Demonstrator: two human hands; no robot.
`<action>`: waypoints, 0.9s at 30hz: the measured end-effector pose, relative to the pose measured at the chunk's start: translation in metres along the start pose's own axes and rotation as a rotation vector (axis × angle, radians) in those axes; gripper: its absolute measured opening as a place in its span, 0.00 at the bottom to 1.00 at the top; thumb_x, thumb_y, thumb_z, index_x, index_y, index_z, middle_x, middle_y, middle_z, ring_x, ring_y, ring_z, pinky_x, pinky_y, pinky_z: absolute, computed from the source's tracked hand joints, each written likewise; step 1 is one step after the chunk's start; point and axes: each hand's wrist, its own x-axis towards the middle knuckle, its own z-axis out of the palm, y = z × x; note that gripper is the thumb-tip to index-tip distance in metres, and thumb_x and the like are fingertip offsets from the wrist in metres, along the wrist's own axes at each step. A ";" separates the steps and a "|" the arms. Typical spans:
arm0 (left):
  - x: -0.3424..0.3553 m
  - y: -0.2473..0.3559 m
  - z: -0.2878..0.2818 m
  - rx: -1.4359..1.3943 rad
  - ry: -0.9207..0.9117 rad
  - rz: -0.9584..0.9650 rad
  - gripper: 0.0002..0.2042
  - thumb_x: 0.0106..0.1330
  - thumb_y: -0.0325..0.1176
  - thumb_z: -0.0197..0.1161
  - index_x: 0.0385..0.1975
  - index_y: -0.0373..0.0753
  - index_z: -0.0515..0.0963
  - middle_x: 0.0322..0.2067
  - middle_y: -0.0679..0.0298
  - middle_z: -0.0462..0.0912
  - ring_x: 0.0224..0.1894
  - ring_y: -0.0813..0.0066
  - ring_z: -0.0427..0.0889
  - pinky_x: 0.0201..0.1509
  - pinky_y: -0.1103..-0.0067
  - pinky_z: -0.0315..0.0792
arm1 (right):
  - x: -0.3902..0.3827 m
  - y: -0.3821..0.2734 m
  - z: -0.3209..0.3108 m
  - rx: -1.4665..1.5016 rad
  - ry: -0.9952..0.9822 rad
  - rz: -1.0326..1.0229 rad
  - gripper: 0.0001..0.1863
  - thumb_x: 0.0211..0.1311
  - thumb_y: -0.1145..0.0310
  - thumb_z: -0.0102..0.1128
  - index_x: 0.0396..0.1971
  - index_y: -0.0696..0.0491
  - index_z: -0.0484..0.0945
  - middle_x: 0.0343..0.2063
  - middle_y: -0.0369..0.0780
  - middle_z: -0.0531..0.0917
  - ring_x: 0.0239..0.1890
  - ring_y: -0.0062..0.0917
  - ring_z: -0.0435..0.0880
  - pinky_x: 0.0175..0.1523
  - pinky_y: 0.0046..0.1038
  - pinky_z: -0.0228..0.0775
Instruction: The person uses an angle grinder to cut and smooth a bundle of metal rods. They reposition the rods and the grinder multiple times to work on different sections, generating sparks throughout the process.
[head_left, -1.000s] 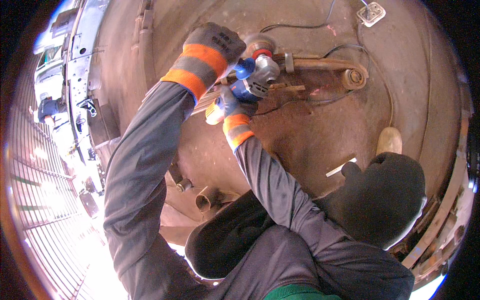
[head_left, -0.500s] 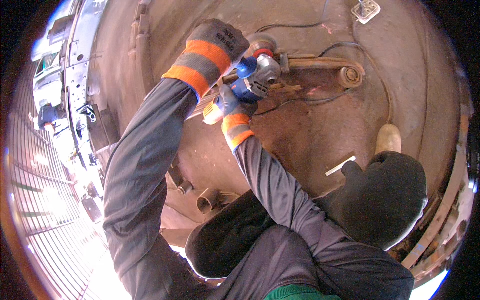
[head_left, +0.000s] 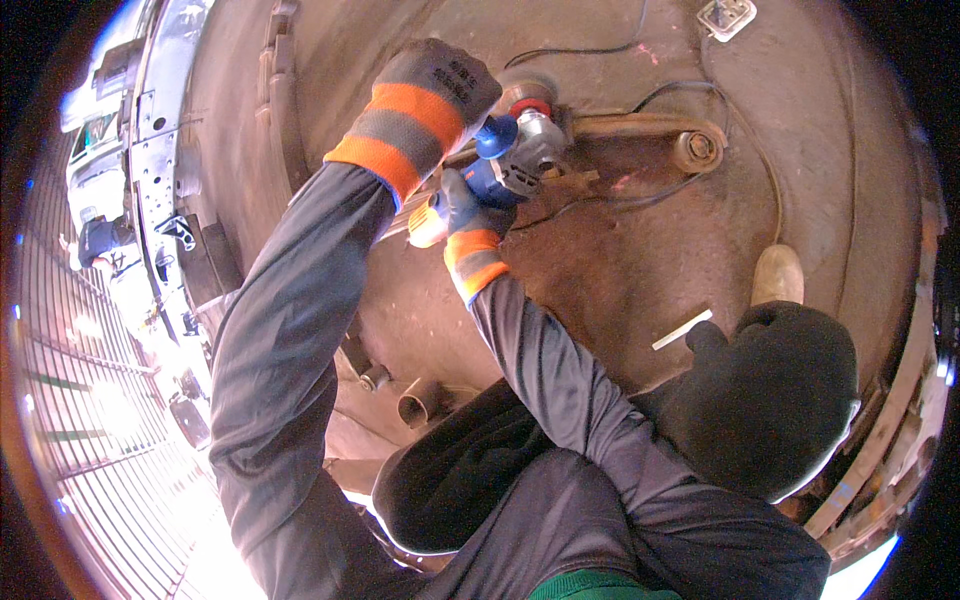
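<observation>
My left hand (head_left: 437,85), in a grey work glove with orange bands, is closed around the blue side handle (head_left: 495,137) of an angle grinder (head_left: 528,152). The grinder has a blue body, a silver-grey head and a red-centred round disc (head_left: 530,92), whose rim is blurred. My right hand (head_left: 470,210), gloved alike, wraps the grinder's blue body; its fingertips are partly hidden. Beside the grinder head lies a brown leaf spring (head_left: 640,125) with a rolled eye at its right end. Whether the disc touches the spring, I cannot tell.
Dark cables (head_left: 690,88) cross the brown floor (head_left: 620,260). A socket box (head_left: 727,18) lies far off, and a white stick (head_left: 682,330) near my right knee. Short metal tubes (head_left: 417,402) are by my other leg. At left stand a perforated metal beam (head_left: 155,130) and a person (head_left: 100,240).
The grinder has shifted very slightly to the right along the spring. Both hands keep their hold on it.
</observation>
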 end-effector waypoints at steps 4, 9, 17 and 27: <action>-0.001 0.001 0.002 0.015 -0.029 -0.020 0.10 0.66 0.41 0.61 0.39 0.47 0.87 0.41 0.59 0.89 0.46 0.53 0.88 0.49 0.63 0.83 | 0.001 0.003 0.001 -0.028 -0.019 -0.009 0.35 0.44 0.64 0.83 0.52 0.58 0.74 0.49 0.39 0.83 0.46 0.26 0.84 0.54 0.33 0.80; -0.001 -0.002 0.008 -0.019 -0.072 0.022 0.09 0.64 0.40 0.63 0.37 0.47 0.87 0.39 0.58 0.89 0.45 0.54 0.88 0.47 0.63 0.83 | -0.006 -0.002 -0.007 -0.149 -0.012 0.022 0.42 0.47 0.52 0.79 0.60 0.57 0.73 0.59 0.44 0.80 0.59 0.32 0.79 0.66 0.36 0.69; -0.037 0.004 0.017 -0.023 -0.071 -0.017 0.06 0.62 0.40 0.65 0.32 0.49 0.86 0.35 0.62 0.89 0.42 0.58 0.89 0.44 0.66 0.83 | -0.034 -0.014 -0.025 -0.346 -0.236 0.092 0.39 0.50 0.45 0.74 0.60 0.51 0.78 0.59 0.45 0.82 0.62 0.39 0.80 0.67 0.38 0.69; -0.025 0.010 0.010 -0.064 -0.055 -0.001 0.08 0.64 0.38 0.64 0.37 0.45 0.87 0.39 0.59 0.89 0.45 0.56 0.89 0.48 0.65 0.83 | -0.006 0.019 -0.012 -0.269 -0.131 -0.086 0.22 0.51 0.53 0.74 0.41 0.51 0.83 0.40 0.41 0.88 0.43 0.34 0.87 0.52 0.38 0.77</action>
